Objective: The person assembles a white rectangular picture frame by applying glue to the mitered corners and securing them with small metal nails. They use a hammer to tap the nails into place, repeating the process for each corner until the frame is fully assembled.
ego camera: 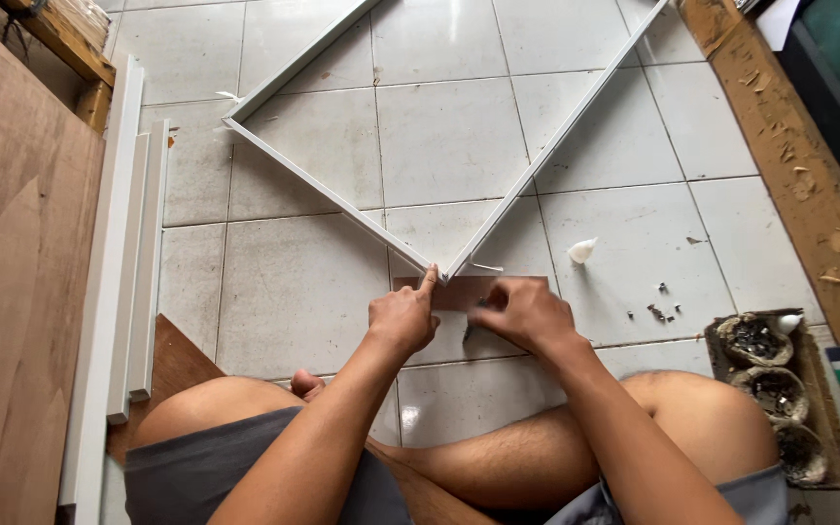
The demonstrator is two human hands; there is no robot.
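A white rectangular frame [342, 199] of thin bars lies flat on the tiled floor, one corner pointing at me. A small brown card-like sheet [459, 289] lies under that corner. My left hand [402, 316] presses on the sheet's left part, its index finger stretched up against the frame's corner. My right hand [525, 313] rests on the sheet's right part with fingers curled; what it holds, if anything, is hidden. I sit cross-legged just behind both hands.
Several long white bars [133, 243] lie along a plywood board [12, 272] at the left. A white nozzle-like piece [582, 251] and small screws [658, 311] lie right of the hands. A cardboard egg tray [780, 394] with small parts sits at the right.
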